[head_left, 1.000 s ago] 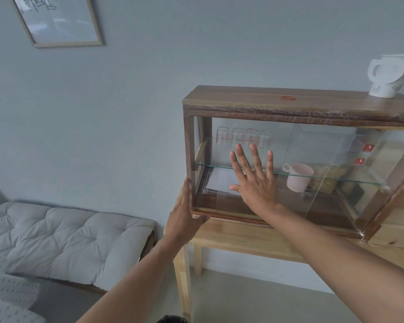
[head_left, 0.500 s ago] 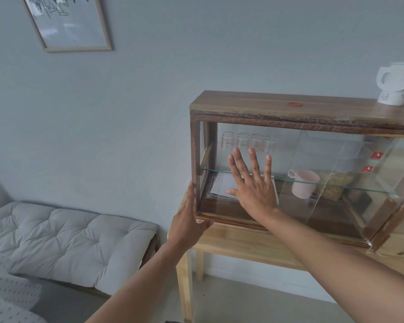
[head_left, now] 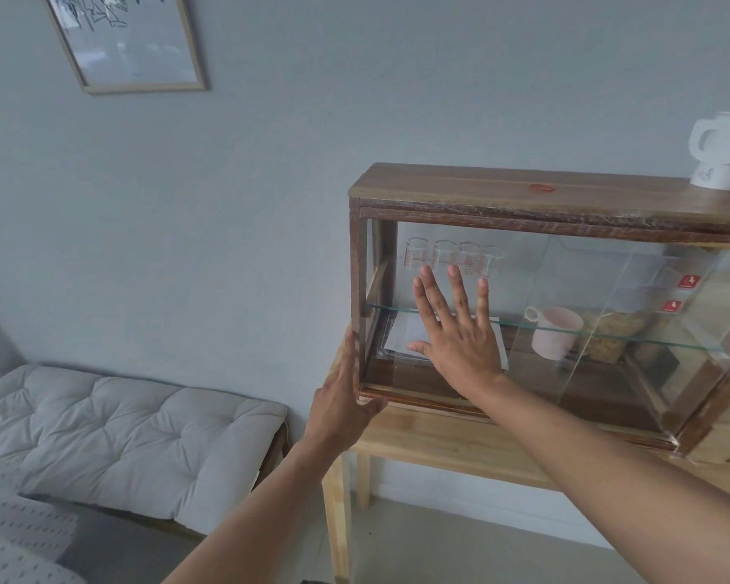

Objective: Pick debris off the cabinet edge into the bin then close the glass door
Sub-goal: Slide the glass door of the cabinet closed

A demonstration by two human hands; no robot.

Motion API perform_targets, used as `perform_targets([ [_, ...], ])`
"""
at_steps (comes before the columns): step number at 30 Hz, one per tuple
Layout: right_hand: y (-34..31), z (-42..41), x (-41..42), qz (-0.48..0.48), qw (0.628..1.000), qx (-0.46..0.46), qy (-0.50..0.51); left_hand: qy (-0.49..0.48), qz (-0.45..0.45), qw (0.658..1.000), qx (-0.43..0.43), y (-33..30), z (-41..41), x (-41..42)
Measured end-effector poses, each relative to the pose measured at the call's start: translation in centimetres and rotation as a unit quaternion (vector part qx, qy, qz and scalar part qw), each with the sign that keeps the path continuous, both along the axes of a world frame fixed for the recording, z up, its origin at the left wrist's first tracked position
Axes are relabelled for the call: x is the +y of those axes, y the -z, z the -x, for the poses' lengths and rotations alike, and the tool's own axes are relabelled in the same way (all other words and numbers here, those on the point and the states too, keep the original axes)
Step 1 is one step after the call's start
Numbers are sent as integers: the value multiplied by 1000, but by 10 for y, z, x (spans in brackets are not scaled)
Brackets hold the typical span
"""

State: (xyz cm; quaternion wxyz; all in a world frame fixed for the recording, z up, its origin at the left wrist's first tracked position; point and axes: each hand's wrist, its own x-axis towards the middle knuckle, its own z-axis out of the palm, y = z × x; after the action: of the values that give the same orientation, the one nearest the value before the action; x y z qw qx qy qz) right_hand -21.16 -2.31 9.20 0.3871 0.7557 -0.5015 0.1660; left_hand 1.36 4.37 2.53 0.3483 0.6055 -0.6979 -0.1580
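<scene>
A person's right hand [head_left: 460, 343], fingers spread wide, presses flat against the clear sliding glass door [head_left: 460, 255] of a dark wooden display cabinet [head_left: 502, 191], while the open left hand [head_left: 342, 408] braces its lower left corner.

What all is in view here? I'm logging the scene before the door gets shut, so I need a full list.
Cabinet: one, dark wood frame, on the table.
Glass door: one, clear, across the cabinet's left front.
Glass shelf: one, clear, mid-height inside.
Measuring glasses: four, clear with red marks, upper level.
Mug: one, pink, lower level.
Paper sheet: one, white, lower level left.
Red stickers: two, on glass at right.
Kettle: one, white, on the cabinet top.
Table: one, light wood.
Cushion: one, pale grey, lower left.
Framed picture: one, on the wall.
Left hand: at the cabinet's left corner.
Right hand: flat on the glass door.
</scene>
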Motion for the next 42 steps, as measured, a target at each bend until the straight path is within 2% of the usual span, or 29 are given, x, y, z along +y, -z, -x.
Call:
perform_targets([
  [7,-3,28,8,6,998,62,-30,3,-8,1000,-6,0,-2,0],
  [16,-6,57,15,6,991,132,7,5,-9,1000,13,1,-3,1],
  [42,-1,-4,-6,-13,994,106,-27,-7,-11,1000,1,0,-3,0],
])
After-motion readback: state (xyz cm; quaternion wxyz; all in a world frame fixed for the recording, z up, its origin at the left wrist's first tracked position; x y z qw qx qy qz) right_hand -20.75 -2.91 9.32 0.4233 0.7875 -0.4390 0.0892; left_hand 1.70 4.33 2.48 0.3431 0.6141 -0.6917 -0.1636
